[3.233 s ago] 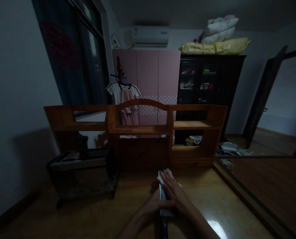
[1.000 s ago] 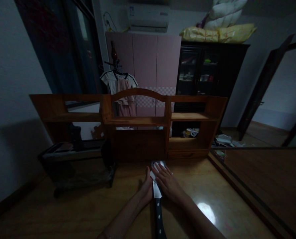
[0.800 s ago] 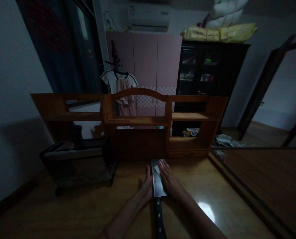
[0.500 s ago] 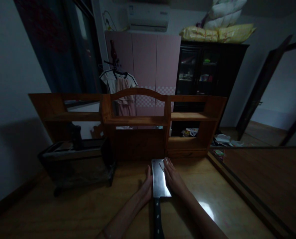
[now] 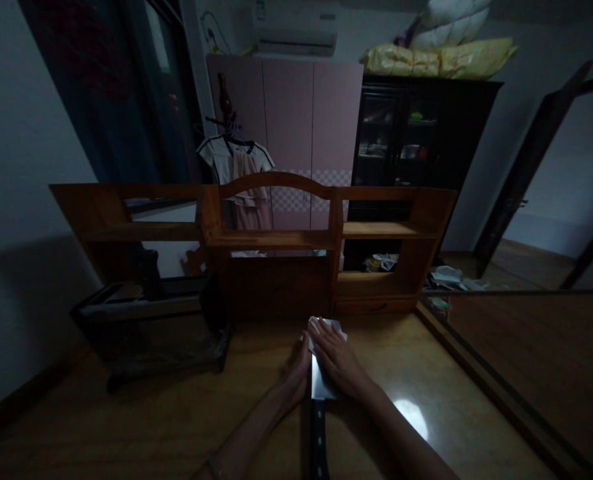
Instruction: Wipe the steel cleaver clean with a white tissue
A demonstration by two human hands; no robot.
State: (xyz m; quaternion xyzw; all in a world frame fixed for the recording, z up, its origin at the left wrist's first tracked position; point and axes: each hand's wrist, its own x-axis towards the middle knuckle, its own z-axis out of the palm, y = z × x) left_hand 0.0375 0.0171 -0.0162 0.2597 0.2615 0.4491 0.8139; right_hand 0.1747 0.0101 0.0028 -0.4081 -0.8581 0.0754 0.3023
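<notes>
A cleaver lies on the wooden desk (image 5: 186, 427) with its blade (image 5: 319, 387) pointing away from me and its dark handle (image 5: 318, 440) toward me. My right hand (image 5: 339, 361) lies flat on the blade, fingers stretched out, pressing a white tissue (image 5: 332, 327) against the far end of the blade. My left hand (image 5: 296, 371) rests on the desk against the blade's left side, fingers extended. The room is dim and the finer detail of the fingers is hard to see.
A wooden shelf unit (image 5: 276, 240) stands along the desk's back edge. A dark glass tank (image 5: 151, 333) sits at the left. A raised wooden ledge (image 5: 476, 373) runs along the right. Behind are a pink wardrobe (image 5: 306, 127) and a dark cabinet (image 5: 416, 140).
My right hand slid right off the blade, baring it, then came back over it with the tissue at the far end. The left hand stayed beside the blade.
</notes>
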